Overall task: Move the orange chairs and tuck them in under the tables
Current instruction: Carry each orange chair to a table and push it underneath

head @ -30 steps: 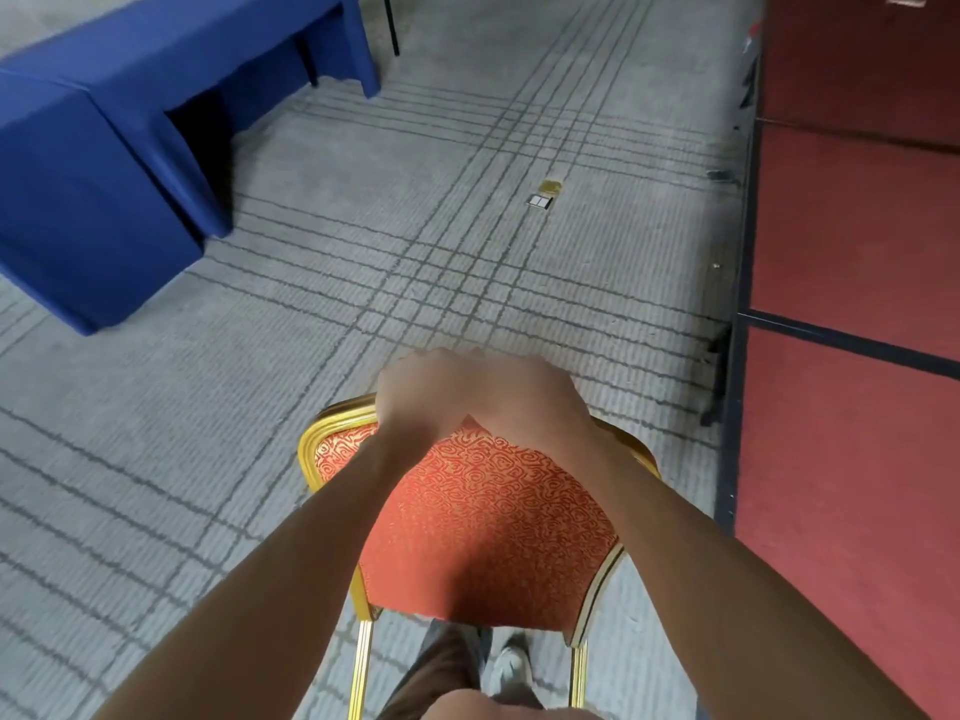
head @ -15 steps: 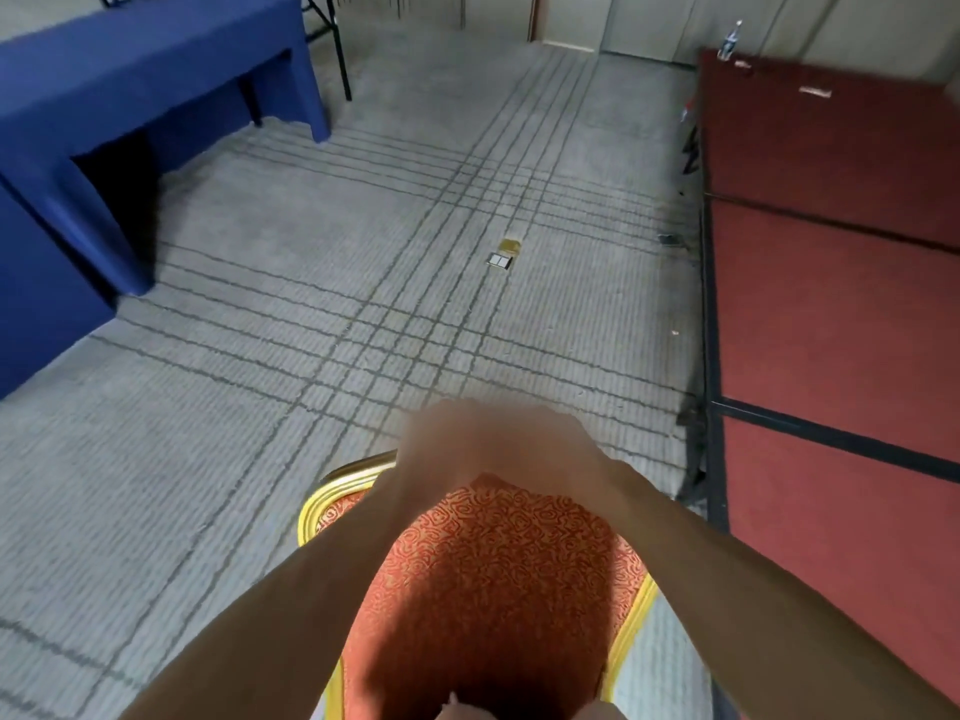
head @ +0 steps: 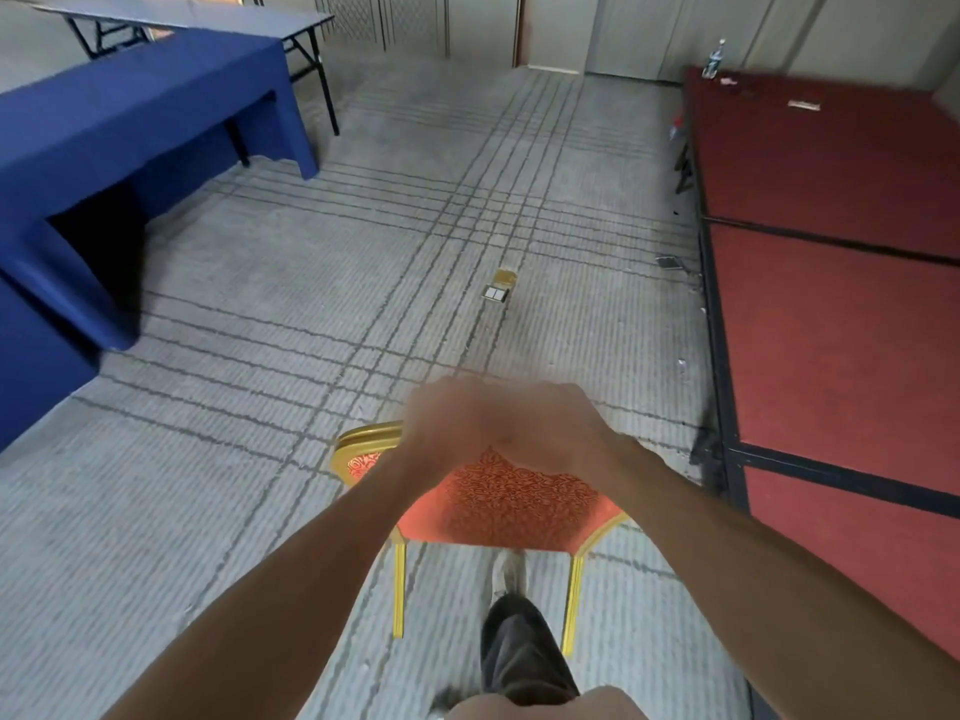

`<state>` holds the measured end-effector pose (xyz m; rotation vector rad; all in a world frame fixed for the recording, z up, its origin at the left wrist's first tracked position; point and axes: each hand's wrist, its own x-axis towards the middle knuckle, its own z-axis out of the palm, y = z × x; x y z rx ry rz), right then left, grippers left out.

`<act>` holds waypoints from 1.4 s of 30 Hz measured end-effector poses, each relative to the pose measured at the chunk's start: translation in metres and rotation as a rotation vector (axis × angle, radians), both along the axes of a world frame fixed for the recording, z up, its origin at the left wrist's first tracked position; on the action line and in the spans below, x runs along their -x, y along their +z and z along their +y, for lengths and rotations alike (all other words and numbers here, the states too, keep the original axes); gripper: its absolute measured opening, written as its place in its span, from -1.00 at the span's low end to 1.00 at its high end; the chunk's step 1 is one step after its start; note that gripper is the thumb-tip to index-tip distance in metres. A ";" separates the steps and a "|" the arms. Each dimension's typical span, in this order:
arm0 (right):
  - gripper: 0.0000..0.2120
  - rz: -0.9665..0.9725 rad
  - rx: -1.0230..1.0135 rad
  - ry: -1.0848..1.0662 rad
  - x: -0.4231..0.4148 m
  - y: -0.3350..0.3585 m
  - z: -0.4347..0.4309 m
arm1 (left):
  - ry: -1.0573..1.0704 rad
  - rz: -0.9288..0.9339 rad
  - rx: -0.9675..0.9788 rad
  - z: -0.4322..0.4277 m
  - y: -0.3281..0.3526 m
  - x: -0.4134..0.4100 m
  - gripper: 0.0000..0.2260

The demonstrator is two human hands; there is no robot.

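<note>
An orange chair [head: 509, 504] with a patterned orange back and a gold frame is held off the carpet in front of me, its gold legs hanging down. My left hand [head: 449, 423] and my right hand [head: 550, 426] sit side by side on the top rail of the backrest, fingers curled over it. Both hands are blurred. A table under a blue cloth [head: 130, 111] stands at the left, with a dark gap beneath it.
A raised red platform [head: 841, 283] with a black frame runs along the right. A small gold floor box [head: 500, 287] lies on the grey lined carpet ahead. A bare folding table [head: 208, 15] stands at the back left. My leg and shoe show below the chair.
The view has lifted and moved forward across the carpet with the chair carried along. The blue table has slid further left and the far wall has come into sight.
</note>
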<state>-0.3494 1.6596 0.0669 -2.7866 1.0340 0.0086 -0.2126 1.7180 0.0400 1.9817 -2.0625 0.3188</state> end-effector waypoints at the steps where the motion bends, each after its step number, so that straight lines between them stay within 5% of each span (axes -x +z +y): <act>1: -0.82 0.010 -0.005 0.013 -0.004 -0.008 -0.017 | 0.014 0.005 -0.017 -0.016 -0.010 -0.004 -0.75; 10: -0.72 0.071 -0.101 0.039 -0.041 -0.036 -0.182 | 0.104 -0.041 -0.058 -0.176 -0.046 -0.039 -0.77; 14: -0.81 -0.054 -0.116 -0.035 -0.061 -0.031 -0.249 | 0.181 0.136 -0.042 -0.245 -0.028 -0.059 -0.74; 17: -0.81 -0.125 -0.088 -0.050 -0.085 -0.029 -0.299 | 0.106 0.034 -0.100 -0.292 -0.016 -0.083 -0.79; 31: -0.70 -0.275 -0.092 -0.105 -0.151 -0.020 -0.487 | 0.348 0.198 0.006 -0.491 -0.010 -0.146 -0.55; 38: -0.78 -0.194 -0.107 -0.175 -0.205 -0.023 -0.611 | 0.072 -0.064 0.062 -0.613 -0.020 -0.206 -0.98; 42: -0.84 -0.084 -0.171 -0.161 -0.237 -0.022 -0.684 | 0.028 -0.106 0.100 -0.685 -0.029 -0.241 -0.95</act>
